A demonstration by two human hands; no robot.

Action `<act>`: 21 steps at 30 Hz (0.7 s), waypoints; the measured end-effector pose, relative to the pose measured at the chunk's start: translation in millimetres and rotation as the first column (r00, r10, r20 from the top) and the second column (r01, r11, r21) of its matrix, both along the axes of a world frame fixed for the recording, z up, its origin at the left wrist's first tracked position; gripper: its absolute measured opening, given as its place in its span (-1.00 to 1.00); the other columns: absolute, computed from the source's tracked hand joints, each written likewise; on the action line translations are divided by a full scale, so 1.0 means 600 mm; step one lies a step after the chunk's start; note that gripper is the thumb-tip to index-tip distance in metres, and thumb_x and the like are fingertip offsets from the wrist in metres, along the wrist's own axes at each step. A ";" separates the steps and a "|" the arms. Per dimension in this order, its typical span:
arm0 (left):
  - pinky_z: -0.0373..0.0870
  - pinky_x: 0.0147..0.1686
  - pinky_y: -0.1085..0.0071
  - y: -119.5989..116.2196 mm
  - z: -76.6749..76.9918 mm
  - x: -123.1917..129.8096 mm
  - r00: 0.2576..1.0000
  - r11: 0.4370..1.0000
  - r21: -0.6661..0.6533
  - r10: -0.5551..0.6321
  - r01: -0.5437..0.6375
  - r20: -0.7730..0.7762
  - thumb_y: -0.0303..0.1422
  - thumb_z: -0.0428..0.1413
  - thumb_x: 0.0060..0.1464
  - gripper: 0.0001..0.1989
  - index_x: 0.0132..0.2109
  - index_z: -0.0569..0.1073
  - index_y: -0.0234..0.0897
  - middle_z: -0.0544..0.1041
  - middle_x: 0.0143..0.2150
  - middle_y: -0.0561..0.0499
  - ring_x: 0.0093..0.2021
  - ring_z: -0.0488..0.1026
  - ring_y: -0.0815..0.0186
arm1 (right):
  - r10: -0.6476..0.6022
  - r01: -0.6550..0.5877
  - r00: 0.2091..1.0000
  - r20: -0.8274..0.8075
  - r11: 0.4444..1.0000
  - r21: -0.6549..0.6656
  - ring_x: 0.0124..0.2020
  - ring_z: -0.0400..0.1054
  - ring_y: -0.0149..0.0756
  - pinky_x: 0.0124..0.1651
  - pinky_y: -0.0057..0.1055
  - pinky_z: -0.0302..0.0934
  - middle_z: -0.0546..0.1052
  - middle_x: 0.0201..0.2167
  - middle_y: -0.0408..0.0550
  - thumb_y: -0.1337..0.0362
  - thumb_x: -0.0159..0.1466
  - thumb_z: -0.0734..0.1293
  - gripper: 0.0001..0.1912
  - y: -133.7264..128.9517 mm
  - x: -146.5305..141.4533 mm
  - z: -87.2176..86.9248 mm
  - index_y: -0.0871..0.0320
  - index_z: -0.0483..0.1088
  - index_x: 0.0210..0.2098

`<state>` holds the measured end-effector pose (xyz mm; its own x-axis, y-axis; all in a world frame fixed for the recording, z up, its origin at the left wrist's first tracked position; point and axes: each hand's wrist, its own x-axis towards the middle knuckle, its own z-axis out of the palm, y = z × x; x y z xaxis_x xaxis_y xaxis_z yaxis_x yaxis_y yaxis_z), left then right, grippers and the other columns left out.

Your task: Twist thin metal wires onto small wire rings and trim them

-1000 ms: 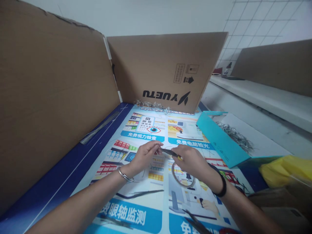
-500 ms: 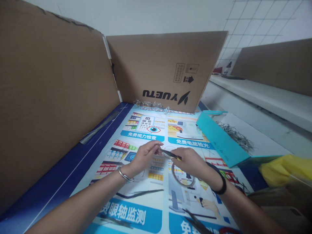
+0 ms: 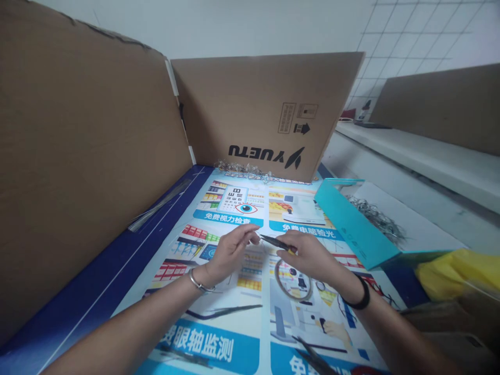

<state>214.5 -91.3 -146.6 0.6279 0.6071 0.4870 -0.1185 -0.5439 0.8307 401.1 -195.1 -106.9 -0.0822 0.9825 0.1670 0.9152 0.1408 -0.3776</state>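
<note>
My right hand [image 3: 312, 255] is closed around needle-nose pliers [image 3: 275, 241], whose dark jaws point left; part of the yellow-and-black handle shows. Just left of the plier tips, my left hand [image 3: 234, 250] has its thumb and fingers drawn together. Whatever lies between them is too small to name. Below my right hand, a grey ring-shaped coil [image 3: 297, 299] lies on the printed poster [image 3: 265, 325]. Thin dark strands [image 3: 234, 308] rest nearer to me, with another bundle of strands [image 3: 187, 357] lower down. Scissors [image 3: 308, 351] with a red handle lie at the bottom edge.
Tall cardboard panels [image 3: 253, 99] stand behind and at the left. To the right, a turquoise box [image 3: 351, 229] holds tangled wire pieces [image 3: 377, 219], beside a yellow bag [image 3: 461, 273]. Small clear pieces [image 3: 246, 169] line the back; long thin strips [image 3: 156, 208] lie at left.
My right hand has drawn the pliers slightly to the right, so a gap shows between their tips and my left fingers. My left hand has barely moved.
</note>
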 end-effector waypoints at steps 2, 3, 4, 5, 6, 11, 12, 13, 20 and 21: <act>0.34 -0.21 0.39 0.000 -0.001 -0.002 1.000 0.999 0.035 -0.010 0.010 0.002 -0.36 -0.10 0.23 -0.74 0.00 0.37 -0.26 0.49 -0.32 -0.01 -0.28 0.43 0.37 | -0.001 -0.001 0.998 0.065 0.999 0.033 -0.26 0.34 -0.27 -0.22 -0.40 0.14 0.49 -0.35 -0.05 0.31 0.19 0.23 -0.83 0.000 0.003 -0.006 0.12 0.44 -0.27; 0.34 -0.20 0.39 0.000 -0.002 -0.002 1.000 0.999 0.050 -0.013 0.013 -0.001 -0.36 -0.10 0.23 -0.74 0.00 0.37 -0.26 0.50 -0.31 -0.02 -0.27 0.44 0.36 | -0.002 -0.003 0.996 0.094 0.999 0.048 -0.24 0.34 -0.25 -0.21 -0.39 0.15 0.50 -0.33 -0.03 0.32 0.19 0.23 -0.81 0.000 0.004 -0.009 0.12 0.45 -0.25; 0.34 -0.19 0.38 0.000 -0.002 -0.003 1.000 0.998 0.060 -0.014 0.015 -0.006 -0.36 -0.10 0.23 -0.74 0.01 0.37 -0.26 0.50 -0.30 -0.02 -0.26 0.44 0.36 | -0.001 -0.007 0.993 0.117 0.998 0.061 -0.23 0.34 -0.24 -0.19 -0.38 0.15 0.50 -0.33 -0.02 0.32 0.19 0.23 -0.80 0.000 0.005 -0.011 0.12 0.45 -0.23; 0.34 -0.19 0.37 0.000 -0.003 -0.003 1.000 0.998 0.064 -0.016 0.017 -0.011 -0.36 -0.10 0.23 -0.73 0.01 0.37 -0.26 0.50 -0.29 -0.03 -0.26 0.43 0.35 | 0.004 -0.013 0.991 0.132 0.998 0.067 -0.22 0.34 -0.23 -0.18 -0.37 0.15 0.50 -0.32 -0.02 0.32 0.19 0.22 -0.79 0.001 0.005 -0.013 0.11 0.45 -0.22; 0.34 -0.18 0.37 0.000 -0.002 -0.003 1.000 0.998 0.062 -0.019 0.020 -0.017 -0.36 -0.10 0.23 -0.73 0.00 0.38 -0.26 0.50 -0.29 -0.03 -0.26 0.43 0.35 | 0.009 -0.019 0.990 0.139 0.997 0.071 -0.22 0.34 -0.23 -0.17 -0.36 0.16 0.50 -0.32 -0.02 0.33 0.19 0.22 -0.78 0.001 0.006 -0.014 0.11 0.44 -0.21; 0.34 -0.23 0.40 0.000 0.006 -0.001 0.994 0.989 -0.100 -0.112 0.109 -0.021 -0.33 -0.09 0.22 -0.75 -0.03 0.38 -0.29 0.45 -0.38 0.01 -0.33 0.39 0.37 | 0.050 -0.056 0.994 0.101 0.997 0.057 -0.24 0.33 -0.28 -0.20 -0.42 0.14 0.49 -0.34 -0.05 0.40 0.17 0.20 -0.77 0.000 0.001 -0.008 0.12 0.44 -0.25; 0.34 -0.23 0.40 0.000 0.008 0.000 0.991 0.980 -0.151 -0.135 0.131 -0.019 -0.33 -0.08 0.22 -0.75 -0.04 0.38 -0.29 0.45 -0.40 0.02 -0.35 0.39 0.38 | 0.062 -0.067 0.994 0.094 0.996 0.054 -0.26 0.33 -0.29 -0.22 -0.43 0.14 0.49 -0.36 -0.06 0.41 0.17 0.20 -0.78 0.000 0.000 -0.006 0.12 0.44 -0.27; 0.34 -0.23 0.41 -0.001 0.011 0.000 0.988 0.968 -0.202 -0.155 0.148 -0.019 -0.32 -0.08 0.22 -0.75 -0.05 0.38 -0.30 0.44 -0.41 0.04 -0.36 0.39 0.39 | 0.073 -0.077 0.994 0.086 0.996 0.048 -0.27 0.33 -0.30 -0.23 -0.44 0.13 0.49 -0.37 -0.07 0.41 0.17 0.19 -0.78 0.000 -0.002 -0.004 0.12 0.44 -0.29; 0.33 -0.26 0.42 -0.004 0.022 -0.001 0.970 0.875 -0.439 -0.241 0.205 -0.027 -0.28 -0.04 0.20 -0.77 -0.08 0.37 -0.30 0.46 -0.47 0.07 -0.40 0.43 0.39 | 0.131 -0.132 0.991 0.020 0.990 0.048 -0.31 0.32 -0.34 -0.28 -0.48 0.11 0.48 -0.39 -0.10 0.44 0.16 0.19 -0.76 -0.001 -0.002 -0.006 0.12 0.44 -0.27; 0.33 -0.28 0.43 -0.004 0.023 0.000 0.969 0.868 -0.450 -0.248 0.211 -0.024 -0.28 -0.04 0.19 -0.77 -0.09 0.37 -0.30 0.46 -0.47 0.07 -0.41 0.43 0.39 | 0.138 -0.138 0.990 0.012 0.989 0.046 -0.31 0.32 -0.34 -0.28 -0.48 0.11 0.48 -0.39 -0.11 0.43 0.16 0.19 -0.76 -0.001 -0.002 -0.007 0.11 0.44 -0.26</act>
<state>214.2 -93.6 -132.8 0.8006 0.5811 0.1462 -0.1192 -0.0846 0.9893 400.1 -195.6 -110.9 -0.2183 0.9529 0.2106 0.8890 0.2832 -0.3599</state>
